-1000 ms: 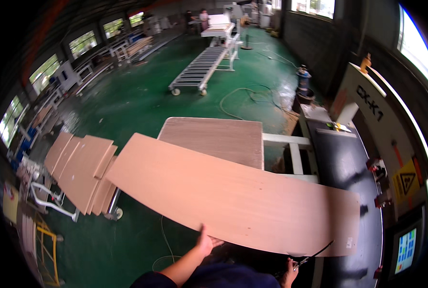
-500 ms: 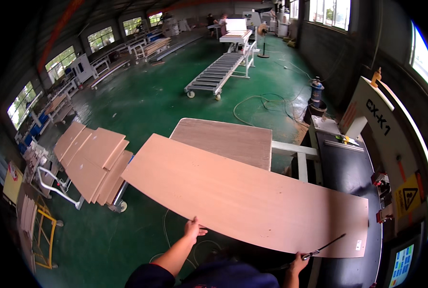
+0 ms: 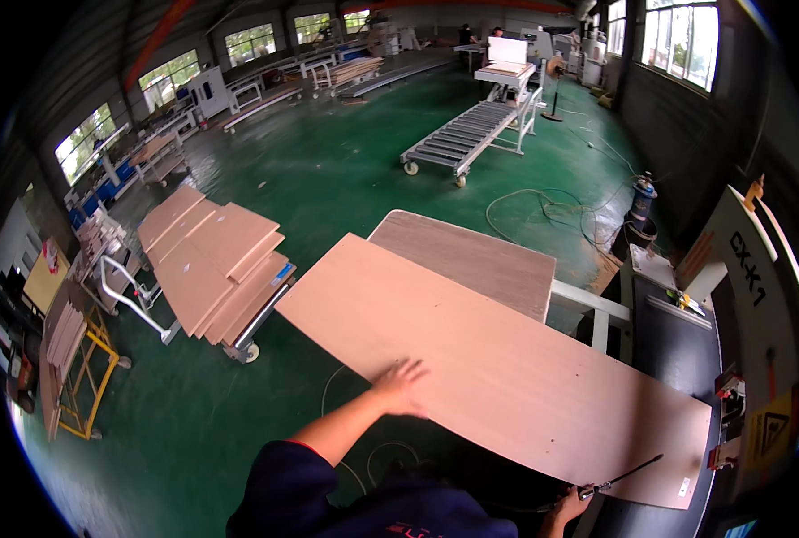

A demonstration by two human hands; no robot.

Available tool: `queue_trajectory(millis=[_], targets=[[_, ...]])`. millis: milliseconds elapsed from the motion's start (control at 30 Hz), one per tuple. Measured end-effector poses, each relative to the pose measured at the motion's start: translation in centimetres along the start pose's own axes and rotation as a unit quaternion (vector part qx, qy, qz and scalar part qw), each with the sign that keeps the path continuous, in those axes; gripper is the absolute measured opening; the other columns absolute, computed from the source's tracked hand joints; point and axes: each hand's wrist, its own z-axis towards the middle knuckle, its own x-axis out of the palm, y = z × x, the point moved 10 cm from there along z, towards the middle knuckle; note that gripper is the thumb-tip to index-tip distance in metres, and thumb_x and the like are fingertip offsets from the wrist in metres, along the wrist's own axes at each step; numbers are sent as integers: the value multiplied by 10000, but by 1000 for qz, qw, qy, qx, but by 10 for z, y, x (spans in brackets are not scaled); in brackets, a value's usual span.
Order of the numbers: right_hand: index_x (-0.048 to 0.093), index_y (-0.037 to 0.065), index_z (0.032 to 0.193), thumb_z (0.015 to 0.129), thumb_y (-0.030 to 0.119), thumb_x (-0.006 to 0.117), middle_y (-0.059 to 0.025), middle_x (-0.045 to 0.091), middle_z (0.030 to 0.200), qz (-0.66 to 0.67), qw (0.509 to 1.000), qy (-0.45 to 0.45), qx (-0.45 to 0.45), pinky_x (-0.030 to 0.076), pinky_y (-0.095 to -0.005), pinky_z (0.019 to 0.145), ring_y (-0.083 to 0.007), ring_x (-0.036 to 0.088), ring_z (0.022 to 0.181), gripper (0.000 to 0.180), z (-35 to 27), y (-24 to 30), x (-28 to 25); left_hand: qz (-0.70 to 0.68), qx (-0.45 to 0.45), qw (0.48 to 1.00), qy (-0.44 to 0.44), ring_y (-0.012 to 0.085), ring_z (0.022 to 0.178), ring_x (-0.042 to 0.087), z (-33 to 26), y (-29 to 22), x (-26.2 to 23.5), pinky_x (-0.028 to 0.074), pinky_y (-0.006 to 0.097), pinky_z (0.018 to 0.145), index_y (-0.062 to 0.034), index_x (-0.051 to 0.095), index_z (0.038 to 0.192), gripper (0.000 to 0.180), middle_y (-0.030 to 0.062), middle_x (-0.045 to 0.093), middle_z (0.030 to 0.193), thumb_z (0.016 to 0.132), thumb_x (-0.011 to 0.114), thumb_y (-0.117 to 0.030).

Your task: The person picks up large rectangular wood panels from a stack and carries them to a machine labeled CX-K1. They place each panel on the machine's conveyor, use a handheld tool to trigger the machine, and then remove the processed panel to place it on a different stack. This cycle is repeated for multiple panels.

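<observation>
One board lies over the brown surface, its right end reaching across the black surface. It looks stiff and wide, probably awkward more than heavy, its smooth face apt to slide and its corners apt to chip; the two long edges, well apart, seem the best hold. The left hand is spread wide over the board's near edge; whether it presses, I cannot tell. The right hand, at the board's near right edge, is closed round one air gun, its nozzle over the board. One white label sits by the board's right end. Left of the board is one stack of panels, overlapping too much to count; beyond it, one roller conveyor.
</observation>
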Motion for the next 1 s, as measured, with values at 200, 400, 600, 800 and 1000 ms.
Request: queue_trajectory(millis=[200,400,600,800,1000], targets=[[467,71,1353,892,44,641,-36,595,990,3,999,21,34,398,-217,442,-98,536,664,494,14,-2,1,48,-11,999,3,450,1459,97,6,-37,16,108,539,1186,-184,242,1539,1133,245,135,1578,661,704,-729],[524,124,1220,807,24,661,2,568,743,-18,998,19,49,456,-273,494,-127,549,583,446,47,21,-4,35,38,997,-49,453,1410,242,25,-97,3,202,560,1150,-125,382,1463,1077,258,300,1503,630,743,-704],[509,143,1201,830,25,622,-12,511,699,-120,993,-9,-1,401,-273,415,-131,489,498,406,71,42,4,23,-23,999,-13,463,1435,155,24,-111,42,185,562,1150,-101,275,1506,1149,267,161,1560,626,806,-616],[478,159,1285,835,41,622,-1,515,771,-120,991,-19,50,444,-293,448,-131,524,591,487,90,71,-27,34,-32,999,25,463,1452,96,36,-155,52,114,541,1177,-106,231,1529,1165,277,108,1573,652,780,-641],[432,154,1416,817,53,620,-62,608,1064,-146,988,-14,42,480,-318,487,-155,575,650,637,116,69,-29,29,-48,998,35,465,1457,60,40,-164,59,76,541,1180,-106,188,1539,1190,283,78,1576,655,782,-637]])
